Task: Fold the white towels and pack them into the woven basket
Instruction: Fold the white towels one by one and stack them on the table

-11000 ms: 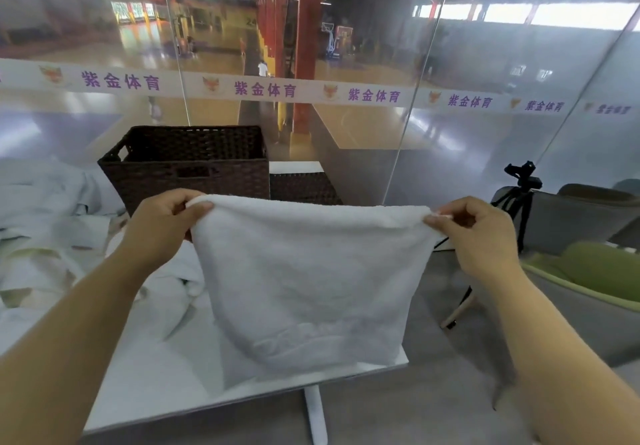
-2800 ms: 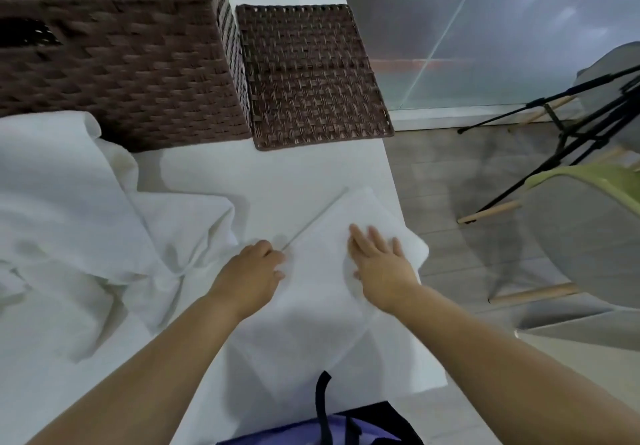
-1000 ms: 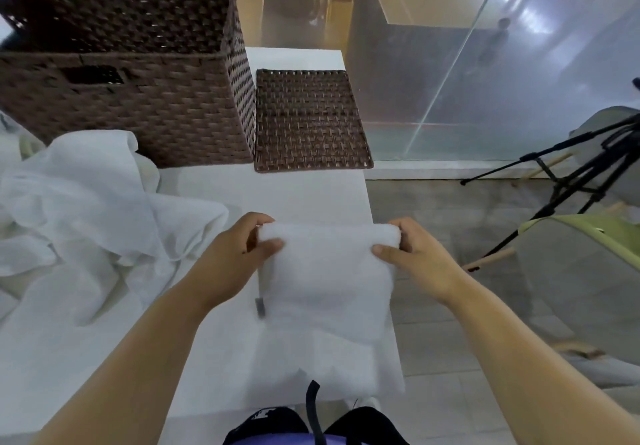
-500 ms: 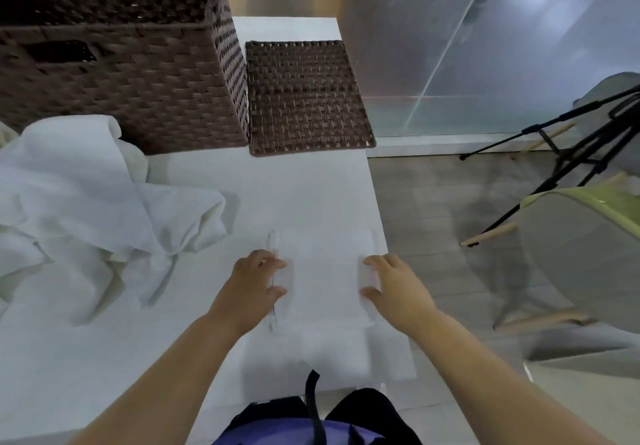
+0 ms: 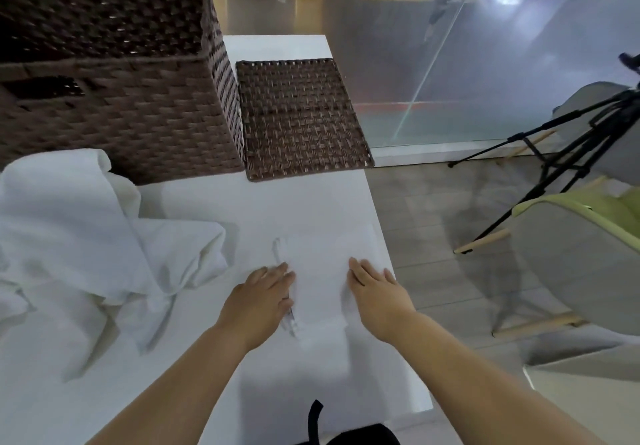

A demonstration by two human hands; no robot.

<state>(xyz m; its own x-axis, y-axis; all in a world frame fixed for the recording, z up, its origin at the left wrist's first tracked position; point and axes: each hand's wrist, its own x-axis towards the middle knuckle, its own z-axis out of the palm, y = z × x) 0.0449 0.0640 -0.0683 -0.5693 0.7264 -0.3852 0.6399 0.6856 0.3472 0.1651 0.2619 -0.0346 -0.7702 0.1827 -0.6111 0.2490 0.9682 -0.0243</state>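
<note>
A heap of unfolded towels lies just in front of the woven basket, at its left. In front of the basket's right corner, the left hand lies flat, fingers straight, on the folded towel. The right hand presses its right edge likewise, gripping nothing.

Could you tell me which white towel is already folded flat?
The folded towel beneath the left hand and right hand; the other towels lie crumpled to its left.
</note>
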